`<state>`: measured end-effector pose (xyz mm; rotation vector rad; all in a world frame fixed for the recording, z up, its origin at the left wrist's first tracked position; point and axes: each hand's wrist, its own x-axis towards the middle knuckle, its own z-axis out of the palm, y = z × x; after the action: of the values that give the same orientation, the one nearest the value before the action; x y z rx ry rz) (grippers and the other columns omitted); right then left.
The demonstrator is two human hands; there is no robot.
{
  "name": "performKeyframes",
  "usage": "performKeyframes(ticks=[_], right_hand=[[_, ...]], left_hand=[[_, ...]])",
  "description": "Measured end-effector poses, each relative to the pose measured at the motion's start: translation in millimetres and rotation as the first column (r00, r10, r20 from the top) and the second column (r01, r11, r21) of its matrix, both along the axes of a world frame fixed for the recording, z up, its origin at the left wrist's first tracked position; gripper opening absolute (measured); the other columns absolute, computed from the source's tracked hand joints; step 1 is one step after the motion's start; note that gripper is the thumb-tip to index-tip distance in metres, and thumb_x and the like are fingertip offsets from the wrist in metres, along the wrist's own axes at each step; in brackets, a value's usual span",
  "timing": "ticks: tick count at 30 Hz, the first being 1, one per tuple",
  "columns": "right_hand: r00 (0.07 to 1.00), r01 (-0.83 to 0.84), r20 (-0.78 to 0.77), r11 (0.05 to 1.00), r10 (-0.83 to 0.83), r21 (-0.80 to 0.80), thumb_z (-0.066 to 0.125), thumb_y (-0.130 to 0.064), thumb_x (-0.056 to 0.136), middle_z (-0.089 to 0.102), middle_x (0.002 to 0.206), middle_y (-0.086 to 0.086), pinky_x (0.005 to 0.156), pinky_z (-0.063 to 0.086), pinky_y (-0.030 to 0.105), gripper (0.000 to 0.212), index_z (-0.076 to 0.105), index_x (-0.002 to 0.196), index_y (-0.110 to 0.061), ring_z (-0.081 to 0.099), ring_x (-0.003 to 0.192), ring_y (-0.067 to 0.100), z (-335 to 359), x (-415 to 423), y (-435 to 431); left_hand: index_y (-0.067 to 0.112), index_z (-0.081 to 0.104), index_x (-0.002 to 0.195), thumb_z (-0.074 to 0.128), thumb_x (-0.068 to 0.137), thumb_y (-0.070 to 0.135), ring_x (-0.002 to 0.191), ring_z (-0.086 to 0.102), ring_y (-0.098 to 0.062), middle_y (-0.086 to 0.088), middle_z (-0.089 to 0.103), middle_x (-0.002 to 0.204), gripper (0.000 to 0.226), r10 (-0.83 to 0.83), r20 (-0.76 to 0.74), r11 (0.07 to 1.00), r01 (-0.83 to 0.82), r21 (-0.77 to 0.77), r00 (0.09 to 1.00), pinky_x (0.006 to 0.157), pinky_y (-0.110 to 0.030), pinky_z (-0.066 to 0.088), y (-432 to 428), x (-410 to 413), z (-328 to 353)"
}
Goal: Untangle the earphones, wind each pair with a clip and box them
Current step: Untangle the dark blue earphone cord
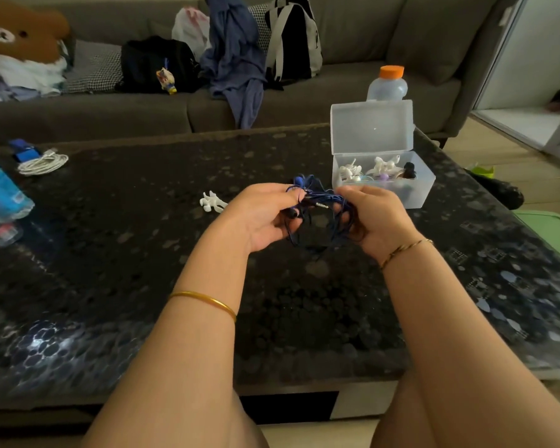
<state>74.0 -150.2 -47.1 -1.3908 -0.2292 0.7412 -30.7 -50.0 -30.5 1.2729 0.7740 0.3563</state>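
1. The fingers (285,193) of our left hand (262,221) curl round one side of the blue earphones (324,194), pinching cord beside a dark earbud (292,214). Our right hand (379,218) grips the other side, with cord looped over its curled fingers.
2. The tangle hangs between both hands, above the tabletop (143,247) and near the open plastic box (421,192).
3. We should probably free the silver jack plug (320,205) first and feed it back through the loops; pulling the sides apart likely tightens knots.
4. A white clip (212,202) lies on the tabletop just left of our left hand, handy for winding.
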Motion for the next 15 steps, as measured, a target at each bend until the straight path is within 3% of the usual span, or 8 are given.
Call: performKeyframes(ticks=[3, 6, 7, 9, 11, 13, 15], right_hand=[[0.992, -0.029, -0.125, 0.999, 0.03, 0.015, 0.047, -0.02, 0.099, 0.052, 0.059, 0.004, 0.035, 0.039, 0.013, 0.023, 0.06, 0.083, -0.011, 0.044, 0.031, 0.003, 2.9, -4.8, 0.4], [0.976, -0.171, -0.132, 0.985, 0.17, 0.011, 0.048, -0.043, 0.096, 0.063, 0.062, 0.004, 0.048, 0.05, 0.019, 0.035, 0.06, 0.085, -0.012, 0.058, 0.045, 0.009, 11.2, -9.6, -0.9], [0.977, -0.201, -0.076, 0.979, 0.199, -0.021, 0.052, -0.047, 0.092, 0.064, 0.065, 0.001, 0.048, 0.052, 0.021, 0.036, 0.06, 0.086, -0.013, 0.06, 0.048, 0.009, 13.3, -10.6, -1.9], [0.945, -0.184, 0.227, 0.956, 0.236, -0.23, 0.061, -0.042, 0.088, 0.063, 0.072, -0.001, 0.055, 0.055, 0.025, 0.029, 0.062, 0.092, -0.013, 0.062, 0.058, 0.009, 11.9, -10.8, -3.6], [0.782, -0.046, 0.555, 0.914, 0.284, -0.403, 0.061, -0.033, 0.089, 0.061, 0.076, -0.003, 0.07, 0.051, 0.029, 0.022, 0.065, 0.098, -0.013, 0.056, 0.066, 0.008, 6.6, -8.2, -3.9], [0.713, -0.002, 0.646, 0.922, 0.273, -0.388, 0.055, -0.024, 0.092, 0.063, 0.083, -0.003, 0.077, 0.045, 0.027, 0.02, 0.069, 0.1, -0.014, 0.051, 0.07, 0.004, 5.1, -7.7, -3.2], [0.757, -0.007, 0.618, 0.948, 0.213, -0.317, 0.049, -0.017, 0.092, 0.068, 0.092, -0.002, 0.079, 0.046, 0.024, 0.024, 0.072, 0.098, -0.014, 0.055, 0.077, 0.005, 7.8, -8.0, -3.5]], left_hand=[[0.01, 0.064, 0.089, 0.057, 0.094, 0.011, 0.056, 0.045, -0.009, -0.006, 0.057, 0.08, 0.009, 0.089, -0.035, 0.995, -0.087, 0.049, 0.995, 0.043, -0.016, 0.04, -2.2, 2.0, -2.0], [0.008, 0.067, 0.09, 0.066, 0.09, 0.019, 0.051, 0.045, -0.007, -0.005, 0.057, 0.071, 0.01, 0.18, -0.101, 0.98, -0.169, 0.107, 0.978, 0.037, -0.016, 0.038, 0.1, 3.1, -1.7], [0.009, 0.066, 0.088, 0.067, 0.089, 0.019, 0.049, 0.046, -0.007, -0.004, 0.057, 0.068, 0.01, 0.193, -0.116, 0.978, -0.181, 0.106, 0.974, 0.037, -0.016, 0.038, 0.8, 2.9, -1.1], [0.008, 0.065, 0.09, 0.068, 0.088, 0.018, 0.048, 0.047, -0.007, -0.005, 0.057, 0.068, 0.01, 0.19, -0.132, 0.98, -0.181, 0.082, 0.973, 0.037, -0.016, 0.039, 1.0, 0.9, 0.3], [0.007, 0.064, 0.096, 0.068, 0.088, 0.018, 0.05, 0.049, -0.006, -0.006, 0.059, 0.072, 0.013, 0.18, -0.139, 0.982, -0.169, 0.087, 0.974, 0.037, -0.016, 0.041, 0.7, -1.6, 0.7], [0.007, 0.063, 0.097, 0.067, 0.089, 0.018, 0.052, 0.05, -0.007, -0.007, 0.062, 0.077, 0.013, 0.168, -0.123, 0.981, -0.153, 0.119, 0.978, 0.039, -0.016, 0.043, 0.4, -3.4, 0.4], [0.007, 0.063, 0.096, 0.065, 0.091, 0.018, 0.054, 0.051, -0.007, -0.006, 0.063, 0.08, 0.012, 0.146, -0.098, 0.978, -0.129, 0.163, 0.984, 0.041, -0.015, 0.044, 0.3, -4.6, -0.1]])
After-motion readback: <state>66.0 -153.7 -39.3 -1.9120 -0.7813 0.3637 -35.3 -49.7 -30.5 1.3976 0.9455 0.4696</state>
